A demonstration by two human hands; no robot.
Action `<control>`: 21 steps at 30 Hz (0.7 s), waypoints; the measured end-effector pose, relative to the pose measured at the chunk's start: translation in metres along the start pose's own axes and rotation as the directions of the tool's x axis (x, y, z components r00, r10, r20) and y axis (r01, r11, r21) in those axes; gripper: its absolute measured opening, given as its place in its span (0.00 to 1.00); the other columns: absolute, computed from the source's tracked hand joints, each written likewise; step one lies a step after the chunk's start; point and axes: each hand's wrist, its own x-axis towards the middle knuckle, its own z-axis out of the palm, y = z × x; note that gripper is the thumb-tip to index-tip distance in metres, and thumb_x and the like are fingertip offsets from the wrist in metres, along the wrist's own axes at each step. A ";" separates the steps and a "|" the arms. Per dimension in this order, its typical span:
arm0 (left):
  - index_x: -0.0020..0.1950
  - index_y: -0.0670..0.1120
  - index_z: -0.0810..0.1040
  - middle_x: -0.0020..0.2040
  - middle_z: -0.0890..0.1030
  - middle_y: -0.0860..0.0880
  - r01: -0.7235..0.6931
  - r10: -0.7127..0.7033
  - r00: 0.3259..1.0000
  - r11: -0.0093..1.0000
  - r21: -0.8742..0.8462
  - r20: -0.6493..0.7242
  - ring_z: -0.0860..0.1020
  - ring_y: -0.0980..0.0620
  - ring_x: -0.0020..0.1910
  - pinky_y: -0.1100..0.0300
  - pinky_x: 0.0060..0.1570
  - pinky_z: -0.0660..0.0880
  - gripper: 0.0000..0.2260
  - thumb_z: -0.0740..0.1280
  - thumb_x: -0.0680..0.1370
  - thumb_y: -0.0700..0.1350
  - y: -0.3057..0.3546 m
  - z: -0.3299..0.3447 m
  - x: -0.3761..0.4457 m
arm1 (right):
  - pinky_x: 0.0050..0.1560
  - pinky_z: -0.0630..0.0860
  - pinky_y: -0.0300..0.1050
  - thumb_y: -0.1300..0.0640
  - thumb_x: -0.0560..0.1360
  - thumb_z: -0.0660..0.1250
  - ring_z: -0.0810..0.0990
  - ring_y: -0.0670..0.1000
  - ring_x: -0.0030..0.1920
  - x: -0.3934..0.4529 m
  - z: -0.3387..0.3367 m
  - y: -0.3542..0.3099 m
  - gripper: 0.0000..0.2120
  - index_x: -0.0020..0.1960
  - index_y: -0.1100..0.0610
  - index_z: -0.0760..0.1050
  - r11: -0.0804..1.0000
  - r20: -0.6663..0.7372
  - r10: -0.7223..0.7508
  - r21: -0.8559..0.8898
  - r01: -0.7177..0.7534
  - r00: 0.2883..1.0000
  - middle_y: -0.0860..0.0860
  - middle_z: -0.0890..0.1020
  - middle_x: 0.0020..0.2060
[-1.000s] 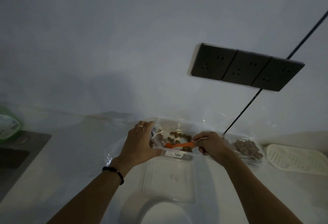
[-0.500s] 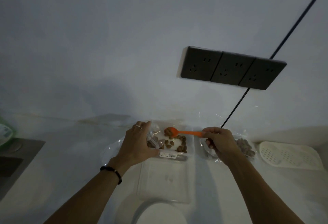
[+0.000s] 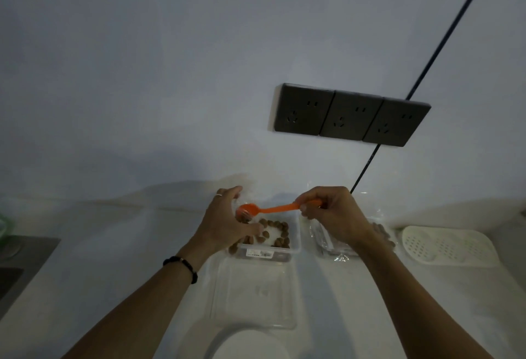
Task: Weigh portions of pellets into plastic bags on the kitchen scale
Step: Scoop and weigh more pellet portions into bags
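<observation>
While the left hand [image 3: 225,222] pinches a clear bag [image 3: 242,210], the right hand [image 3: 333,216] pinches an orange spoon [image 3: 267,209] over the tub [image 3: 294,242] of brown pellets [image 3: 277,230].

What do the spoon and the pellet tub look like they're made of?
Spoon: likely plastic, a uniform bright orange, thin moulded one-piece shape, matte in this dim light.
Tub: likely clear thin plastic; the pellets show through its walls, and a label sits on its front.

A pale counter [image 3: 113,245] with a clear pellet box [image 3: 294,240], lid [image 3: 253,296], bagged pellets [image 3: 336,253] and white holey mat [image 3: 449,246].
</observation>
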 end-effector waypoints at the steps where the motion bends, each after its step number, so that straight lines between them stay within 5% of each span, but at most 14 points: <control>1: 0.74 0.48 0.63 0.65 0.68 0.52 0.000 0.000 1.000 1.000 -0.009 -0.003 0.68 0.55 0.64 0.58 0.61 0.70 0.44 0.81 0.63 0.51 0.000 0.000 0.000 | 0.43 0.79 0.36 0.70 0.72 0.70 0.81 0.45 0.37 0.000 0.000 0.001 0.10 0.44 0.57 0.84 1.000 -0.002 -0.014 -0.023 0.014 1.000 0.49 0.84 0.38; 5: 0.74 0.47 0.64 0.65 0.68 0.51 -0.004 0.003 1.000 1.000 -0.024 -0.017 0.69 0.54 0.62 0.60 0.58 0.71 0.44 0.81 0.63 0.50 0.001 0.001 -0.002 | 0.46 0.80 0.37 0.70 0.72 0.70 0.84 0.48 0.41 -0.002 -0.001 0.006 0.12 0.46 0.54 0.83 1.000 -0.054 0.011 0.014 -0.011 0.998 0.51 0.85 0.41; 14: 0.74 0.47 0.63 0.63 0.67 0.52 -0.014 0.018 0.999 0.997 0.076 -0.048 0.69 0.54 0.64 0.60 0.60 0.69 0.45 0.80 0.62 0.54 -0.013 -0.005 -0.007 | 0.42 0.82 0.39 0.73 0.73 0.66 0.86 0.58 0.41 -0.009 -0.009 0.025 0.06 0.48 0.67 0.80 0.773 -0.194 0.387 0.601 -0.203 0.901 0.62 0.84 0.38; 17: 0.74 0.47 0.63 0.64 0.67 0.52 -0.012 0.017 0.999 0.994 0.106 -0.046 0.68 0.54 0.64 0.61 0.59 0.67 0.44 0.80 0.63 0.53 -0.021 -0.010 -0.009 | 0.44 0.82 0.42 0.72 0.73 0.67 0.86 0.57 0.40 -0.004 -0.007 0.041 0.05 0.46 0.66 0.80 0.824 -0.228 0.435 0.490 -0.284 0.871 0.62 0.84 0.36; 21: 0.74 0.47 0.63 0.65 0.67 0.51 -0.010 0.017 0.999 0.989 0.145 -0.045 0.68 0.53 0.65 0.59 0.60 0.69 0.45 0.80 0.63 0.53 -0.031 -0.016 -0.011 | 0.46 0.82 0.42 0.68 0.71 0.70 0.85 0.48 0.37 0.008 0.007 0.064 0.07 0.46 0.60 0.83 0.938 -0.292 0.312 -0.058 -0.343 0.904 0.50 0.85 0.32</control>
